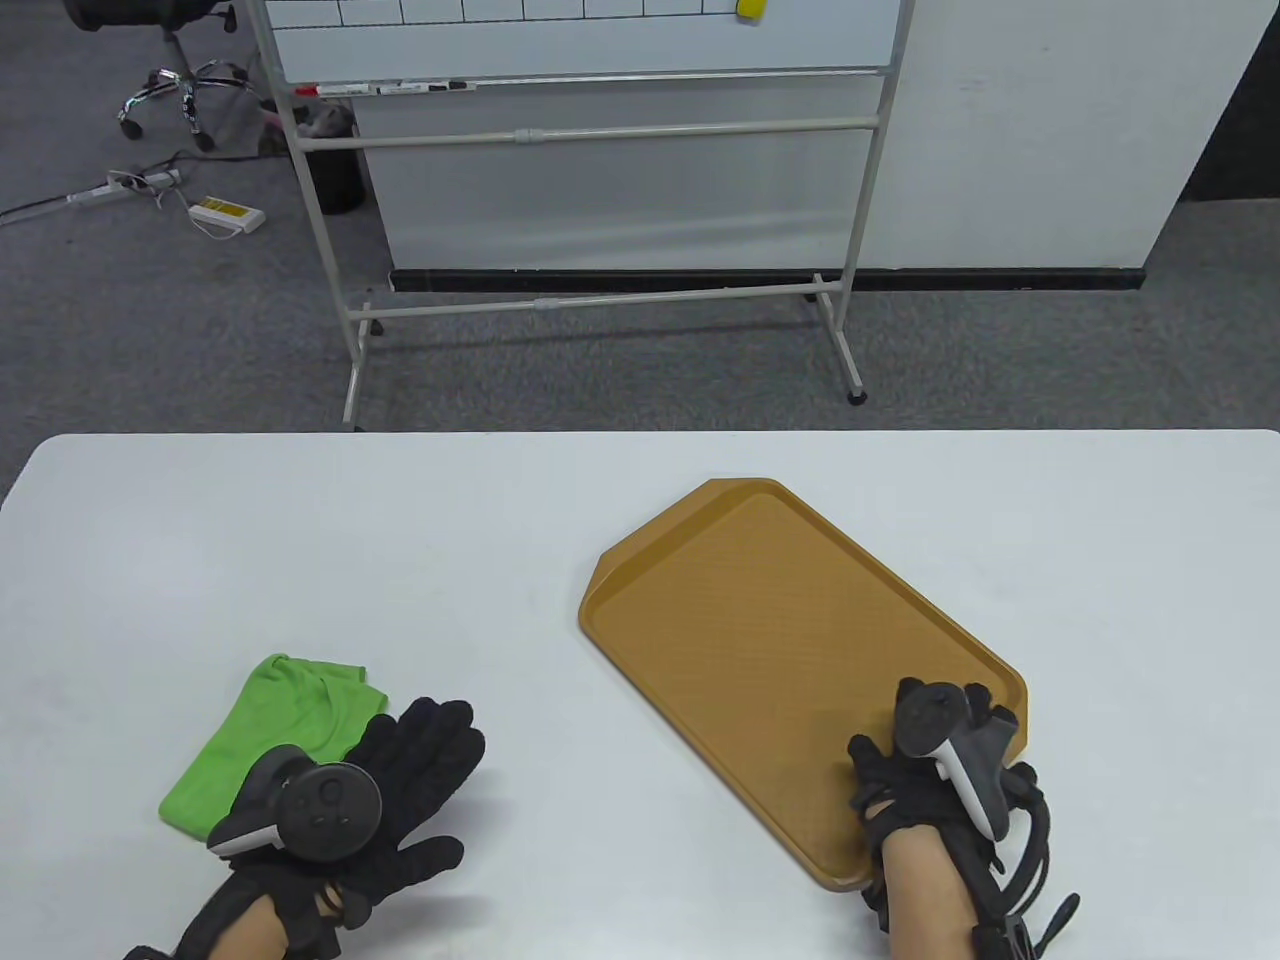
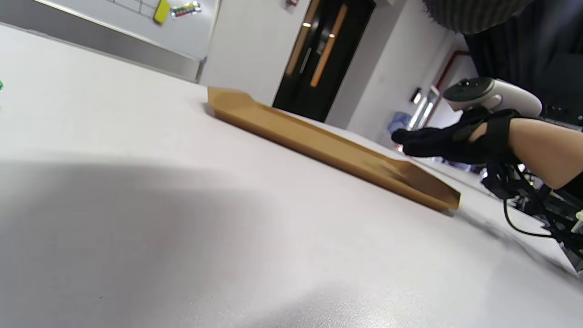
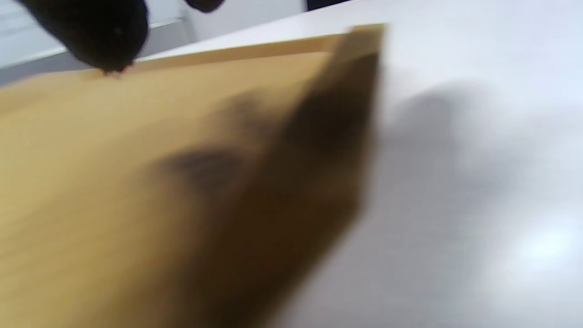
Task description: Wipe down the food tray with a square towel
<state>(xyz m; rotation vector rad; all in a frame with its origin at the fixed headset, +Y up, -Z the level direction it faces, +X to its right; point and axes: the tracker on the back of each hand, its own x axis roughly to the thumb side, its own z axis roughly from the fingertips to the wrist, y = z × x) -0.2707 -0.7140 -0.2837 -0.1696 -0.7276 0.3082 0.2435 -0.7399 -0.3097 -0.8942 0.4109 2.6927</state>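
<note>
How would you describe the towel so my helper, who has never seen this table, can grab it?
Start at the white table, then go to its near-left area, beside the left hand. The towel lies crumpled there, partly under that hand. It is the only bright green, soft thing; the brown tray is rigid.

The table view looks down from above the person's side, facing out across the table (image 1: 300,520) to a whiteboard (image 1: 580,40) at the top of the frame; both hands enter at the bottom edge. The left wrist view sits very low, almost skimming the tabletop, tilted, and faces sideways toward the tray (image 2: 328,146) in mid-frame and the right hand (image 2: 451,136) at the right. The right wrist view is pressed close over the tray's corner (image 3: 355,68), blurred by nearness, a dark fingertip (image 3: 100,27) at upper left. All three views share the tray; the table and left wrist views also share the right hand.
</note>
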